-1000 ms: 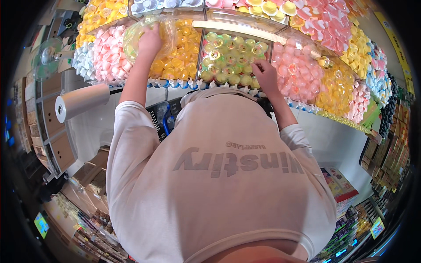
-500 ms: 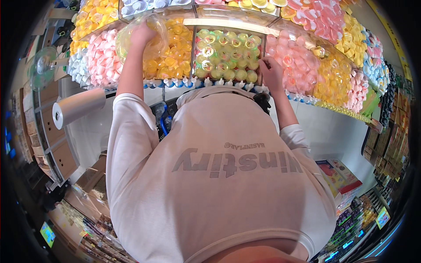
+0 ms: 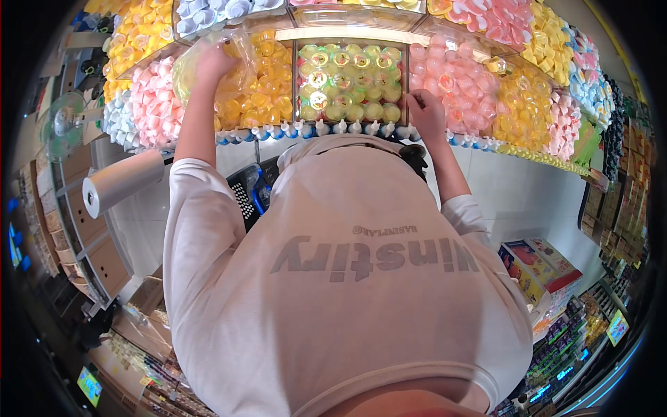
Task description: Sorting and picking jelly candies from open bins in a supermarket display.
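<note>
At the upper left, my left hand (image 3: 214,64) grips a thin, translucent plastic bag (image 3: 186,78) over a bin of orange-yellow jelly cups (image 3: 269,97). My right hand (image 3: 426,111) has curled fingers at the divider between a bin of pale green jelly cups (image 3: 347,87) and a bin of round pink ones (image 3: 458,94); whatever they hold, if anything, is hidden. Bins of pink candies (image 3: 154,104) and yellow packets (image 3: 524,111) flank these. A row of small white-and-blue pieces (image 3: 326,128) runs along the front edge.
A higher tier of candy bins (image 3: 472,17) stands behind. At left are a roll of plastic (image 3: 121,182) and a green fan (image 3: 62,128). A black-and-blue basket (image 3: 246,198) is partly hidden below my body. Printed cartons (image 3: 535,267) stand at lower right.
My right hand has moved right, from the green cups to the divider beside the pink bin. My left hand still has the bag. The whole view has shifted slightly.
</note>
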The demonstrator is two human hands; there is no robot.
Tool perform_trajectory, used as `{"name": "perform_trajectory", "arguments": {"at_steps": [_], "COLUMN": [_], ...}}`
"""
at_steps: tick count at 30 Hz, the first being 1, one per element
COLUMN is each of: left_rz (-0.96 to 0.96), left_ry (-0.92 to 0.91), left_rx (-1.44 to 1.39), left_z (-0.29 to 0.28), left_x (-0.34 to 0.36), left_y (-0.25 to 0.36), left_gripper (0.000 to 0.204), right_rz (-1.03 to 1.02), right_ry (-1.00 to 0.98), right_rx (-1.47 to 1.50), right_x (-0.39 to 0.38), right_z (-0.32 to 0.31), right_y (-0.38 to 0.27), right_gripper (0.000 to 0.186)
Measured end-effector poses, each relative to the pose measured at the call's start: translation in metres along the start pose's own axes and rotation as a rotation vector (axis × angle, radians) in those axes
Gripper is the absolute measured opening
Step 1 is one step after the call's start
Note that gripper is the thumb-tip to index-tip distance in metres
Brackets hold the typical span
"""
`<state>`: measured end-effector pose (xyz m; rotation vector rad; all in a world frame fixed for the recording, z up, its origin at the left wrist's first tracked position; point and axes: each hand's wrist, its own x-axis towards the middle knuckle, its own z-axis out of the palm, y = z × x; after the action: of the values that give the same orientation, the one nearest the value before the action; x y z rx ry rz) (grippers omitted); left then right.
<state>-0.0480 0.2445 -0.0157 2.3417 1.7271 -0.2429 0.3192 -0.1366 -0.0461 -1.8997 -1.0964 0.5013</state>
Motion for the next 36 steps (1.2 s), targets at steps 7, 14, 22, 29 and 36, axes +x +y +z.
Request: {"name": "perform_trajectory", "arguments": {"at_steps": [7,14,22,29,36], "left_rz": [-0.056,-0.144,0.069,-0.092,-0.131], "left_ry": [0.103,0.043,-0.679,-0.829,-1.11], "left_rx": [-0.33,-1.291,-2.359,-2.077,-2.006], "left_z": [0.008,-0.02,-0.013,0.006,0.024], "left_x": [0.006,-0.075,-0.189,-0.215,-0.215], "left_y": [-0.031,-0.009,0.074,0.125,0.137], "left_gripper": [0.053,0.028,0.028,0.051,0.063], "right_rz": [0.009,0.074,0.073,0.013,0.075], "right_ry": [0.022,-0.014,-0.429,-0.614,-0.653], "right_rx": [-0.021,0.101,0.433,0.322,0.282], "right_x": [0.003,0.011,0.016,-0.002,-0.007], "right_z": [0.002,0.001,0.031,0.049,0.047], "right_y": [0.003,-0.018,-0.106,-0.155,-0.114], "right_gripper": [0.013,0.011,0.032,0.057,0.05]}}
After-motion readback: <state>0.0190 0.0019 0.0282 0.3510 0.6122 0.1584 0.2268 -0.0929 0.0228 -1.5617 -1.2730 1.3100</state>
